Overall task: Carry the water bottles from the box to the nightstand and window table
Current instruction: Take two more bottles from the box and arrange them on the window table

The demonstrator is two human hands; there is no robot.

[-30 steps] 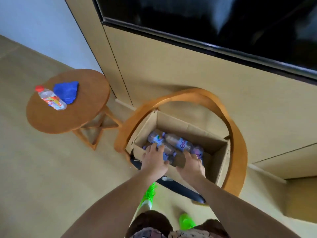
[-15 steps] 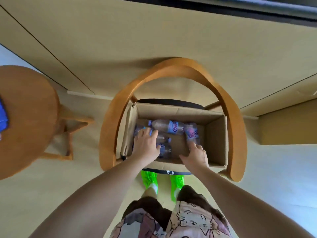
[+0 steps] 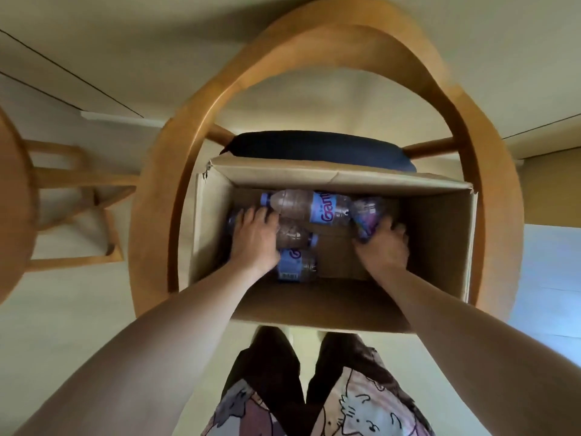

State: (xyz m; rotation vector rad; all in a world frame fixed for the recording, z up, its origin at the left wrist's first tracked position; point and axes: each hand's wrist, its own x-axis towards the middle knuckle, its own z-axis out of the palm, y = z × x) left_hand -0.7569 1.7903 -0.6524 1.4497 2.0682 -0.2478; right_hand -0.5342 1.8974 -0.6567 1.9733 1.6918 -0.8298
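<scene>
Head view: both forearms reach down into an open cardboard box [image 3: 440, 247] that sits on a chair [image 3: 490, 184]. The left hand [image 3: 256, 240] lies palm-down over the water bottles at the box's left side; whether it grips one cannot be told. The right hand [image 3: 383, 247] grasps a bottle [image 3: 366, 217] at its lower end. Beyond the hands, a labelled bottle [image 3: 309, 206] lies sideways against the far wall. A wooden bench [image 3: 12, 196] stands left.
</scene>
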